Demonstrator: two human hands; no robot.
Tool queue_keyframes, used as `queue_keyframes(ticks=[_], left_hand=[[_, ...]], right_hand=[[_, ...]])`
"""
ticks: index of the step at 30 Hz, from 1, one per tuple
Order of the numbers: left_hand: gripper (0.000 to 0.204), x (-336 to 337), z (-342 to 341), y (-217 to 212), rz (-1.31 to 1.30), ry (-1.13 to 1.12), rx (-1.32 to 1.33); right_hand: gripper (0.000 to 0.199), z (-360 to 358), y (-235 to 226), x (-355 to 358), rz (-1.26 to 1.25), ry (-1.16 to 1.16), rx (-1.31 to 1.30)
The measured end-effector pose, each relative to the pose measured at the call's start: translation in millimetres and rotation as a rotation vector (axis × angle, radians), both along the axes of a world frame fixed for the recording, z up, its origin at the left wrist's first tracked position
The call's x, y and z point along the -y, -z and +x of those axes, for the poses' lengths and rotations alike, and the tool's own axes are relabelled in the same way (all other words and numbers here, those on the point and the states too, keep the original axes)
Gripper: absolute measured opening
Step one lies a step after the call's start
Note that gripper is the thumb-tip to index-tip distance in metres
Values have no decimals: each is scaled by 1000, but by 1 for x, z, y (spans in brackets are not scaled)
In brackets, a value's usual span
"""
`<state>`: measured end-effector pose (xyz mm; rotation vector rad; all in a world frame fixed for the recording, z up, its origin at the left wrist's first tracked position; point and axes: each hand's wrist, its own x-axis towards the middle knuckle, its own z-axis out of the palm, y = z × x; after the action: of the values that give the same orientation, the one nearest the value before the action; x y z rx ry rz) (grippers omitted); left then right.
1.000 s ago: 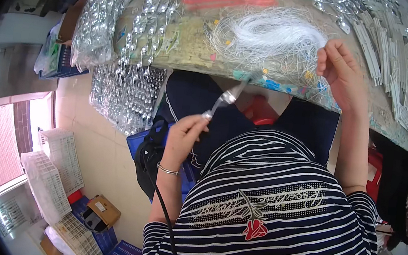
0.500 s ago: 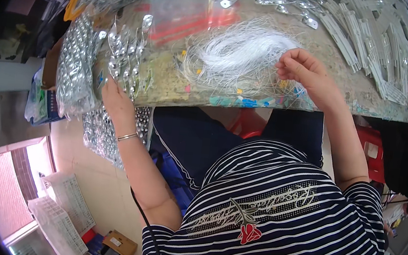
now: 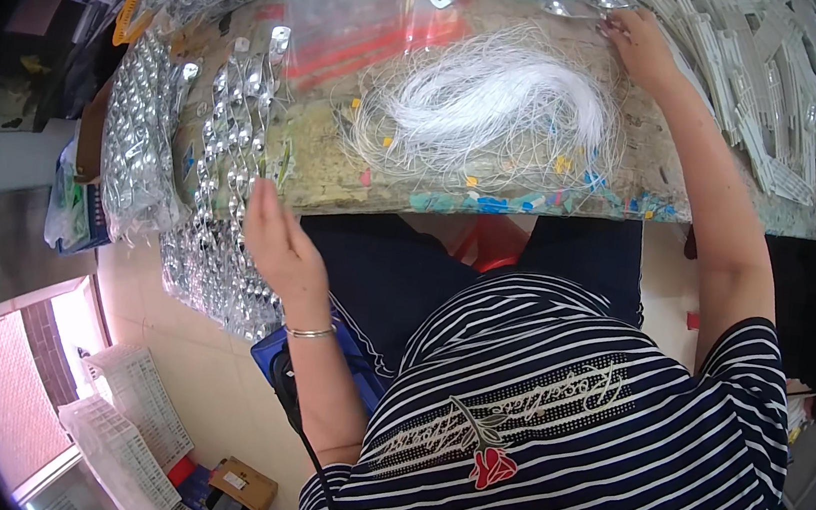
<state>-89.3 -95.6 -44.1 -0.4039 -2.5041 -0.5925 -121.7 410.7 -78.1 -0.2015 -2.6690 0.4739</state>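
Observation:
My right hand [image 3: 644, 52] reaches to the far side of the table, its fingers bent and closed at the end of a shiny silver twisted strip [image 3: 567, 6] in a pile there. A bundle of white thread [image 3: 497, 94] lies looped on the table between my arms. At the near left edge my left hand [image 3: 285, 246] is raised, its fingers stretched out with nothing seen in them. Beside it, several silver twisted strips [image 3: 232, 124] lie on the table and hang over its edge.
A clear plastic bag of silver pieces [image 3: 146, 124] stands at the table's left edge. Clear plastic sheets with red bands [image 3: 383, 36] lie farther back. Pale clear strips [image 3: 749, 92] are heaped at the far right. White plastic crates [image 3: 121, 434] stand on the floor, lower left.
My right hand has moved from the white thread to the silver strips farther away. My left hand has come off the left-hand strips, toward me and to the right.

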Motion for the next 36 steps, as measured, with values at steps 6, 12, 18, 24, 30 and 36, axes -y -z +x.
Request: queue_keyframes(ticks=[6,12,18,24,30,36], left_hand=[[24,-17,40,0,157,88,123],[23,-36,59,-15,268,133,137],[41,-70,75,-25,321,278,-110],[36,-98,84,-21,100,754,394],[21,-82,98,-14,500,407,984],[24,-70,98,-18,783,246,1183]], right_hand=[[18,16,-50,22,42,-58,229],[22,61,-109,67,-734,-48,102],[18,114,-123,137,-748,-322,337],[16,140,-94,202,-725,-661,536],[14,125,-57,197,-568,-584,203],[13,105,-27,209,-214,-539,-6]])
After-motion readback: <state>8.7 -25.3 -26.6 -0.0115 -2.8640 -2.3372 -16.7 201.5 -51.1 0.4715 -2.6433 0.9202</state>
